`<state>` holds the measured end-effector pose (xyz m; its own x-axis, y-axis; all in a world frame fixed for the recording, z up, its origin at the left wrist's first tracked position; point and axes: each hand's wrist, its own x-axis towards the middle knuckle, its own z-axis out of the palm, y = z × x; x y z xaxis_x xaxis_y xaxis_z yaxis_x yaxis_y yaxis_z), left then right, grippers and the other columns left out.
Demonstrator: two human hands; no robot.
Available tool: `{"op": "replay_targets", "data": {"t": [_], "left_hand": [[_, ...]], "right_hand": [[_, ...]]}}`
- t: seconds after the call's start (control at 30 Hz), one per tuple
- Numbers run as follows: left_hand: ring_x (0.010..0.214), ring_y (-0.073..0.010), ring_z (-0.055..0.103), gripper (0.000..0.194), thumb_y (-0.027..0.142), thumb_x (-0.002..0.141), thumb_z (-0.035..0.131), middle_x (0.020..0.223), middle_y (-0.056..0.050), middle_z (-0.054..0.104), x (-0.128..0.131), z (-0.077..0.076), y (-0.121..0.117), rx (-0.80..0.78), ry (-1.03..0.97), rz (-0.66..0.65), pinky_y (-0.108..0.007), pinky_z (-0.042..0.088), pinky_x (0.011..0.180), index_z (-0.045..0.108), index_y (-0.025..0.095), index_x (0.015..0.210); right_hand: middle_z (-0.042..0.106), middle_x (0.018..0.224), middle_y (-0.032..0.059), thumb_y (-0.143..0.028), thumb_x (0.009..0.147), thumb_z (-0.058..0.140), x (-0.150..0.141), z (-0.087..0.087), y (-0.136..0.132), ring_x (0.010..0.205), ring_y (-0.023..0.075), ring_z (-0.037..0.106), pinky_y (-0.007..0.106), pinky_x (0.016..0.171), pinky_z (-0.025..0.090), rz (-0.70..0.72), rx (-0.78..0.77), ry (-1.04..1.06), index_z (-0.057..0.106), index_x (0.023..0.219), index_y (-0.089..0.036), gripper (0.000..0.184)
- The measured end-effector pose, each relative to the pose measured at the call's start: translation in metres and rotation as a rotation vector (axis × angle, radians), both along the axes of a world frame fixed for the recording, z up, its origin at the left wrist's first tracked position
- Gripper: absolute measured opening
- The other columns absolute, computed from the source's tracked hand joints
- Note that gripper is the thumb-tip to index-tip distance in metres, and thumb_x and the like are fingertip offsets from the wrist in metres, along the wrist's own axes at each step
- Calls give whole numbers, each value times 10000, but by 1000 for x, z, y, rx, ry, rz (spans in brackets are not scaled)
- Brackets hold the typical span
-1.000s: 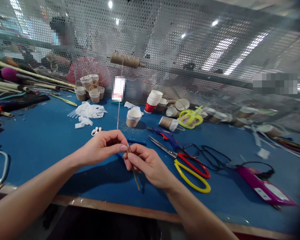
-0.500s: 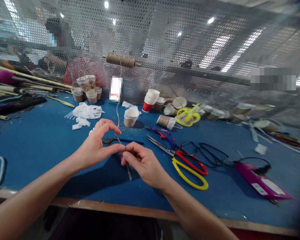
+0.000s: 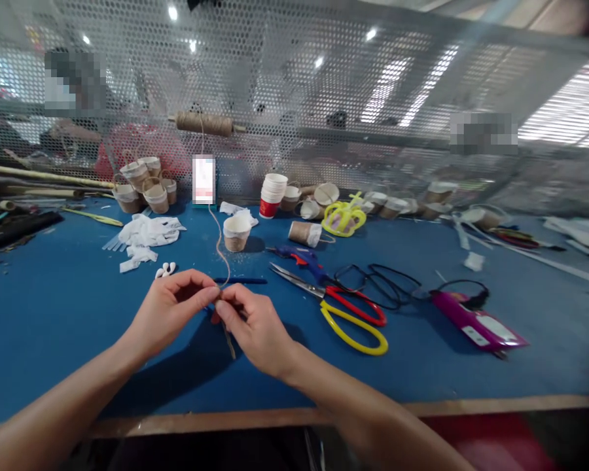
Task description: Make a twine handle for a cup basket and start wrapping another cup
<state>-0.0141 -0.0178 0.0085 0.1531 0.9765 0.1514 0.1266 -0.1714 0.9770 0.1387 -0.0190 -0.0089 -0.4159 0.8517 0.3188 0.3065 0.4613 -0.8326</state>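
Slack twine (image 3: pixel 218 242) hangs from the spool (image 3: pixel 203 123) at the mesh and curves down to my fingertips. My left hand (image 3: pixel 164 314) pinches it between thumb and forefinger. Touching those fingertips, my right hand (image 3: pixel 258 330) is closed on a thin brown strand (image 3: pixel 230 345), whose lower end sticks out beneath the fingers. Whether this strand is twine alone or twine around a core, I cannot tell. Behind the hands lies a blue-handled tool (image 3: pixel 248 281), partly hidden. A twine-covered paper cup (image 3: pixel 236 235) with a white rim stands beyond it.
Right of my hands lie scissors (image 3: pixel 354 330) with red and yellow handles, a blue glue gun (image 3: pixel 302 257) and a purple power strip (image 3: pixel 476 322). White gloves (image 3: pixel 150 230) and several wrapped cups (image 3: pixel 156 196) are at left. A stack of paper cups (image 3: pixel 273 190) stands near the mesh.
My left fingers opened away from the right hand, then closed again beside it on the twine. The twine went from taut to slack. The camera view has swung right.
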Motion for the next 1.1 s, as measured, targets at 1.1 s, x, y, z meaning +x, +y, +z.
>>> {"op": "replay_targets", "data": {"t": [1.1], "left_hand": [[549, -95, 577, 117, 216, 740, 608, 580, 34, 615, -11, -1, 6, -108, -370, -25, -199, 436, 528, 518, 176, 677]], "right_hand": [[634, 996, 178, -122, 814, 441, 107, 18, -2, 949, 279, 583, 373, 797, 426, -533, 42, -1020, 589, 1026, -69, 264]]}}
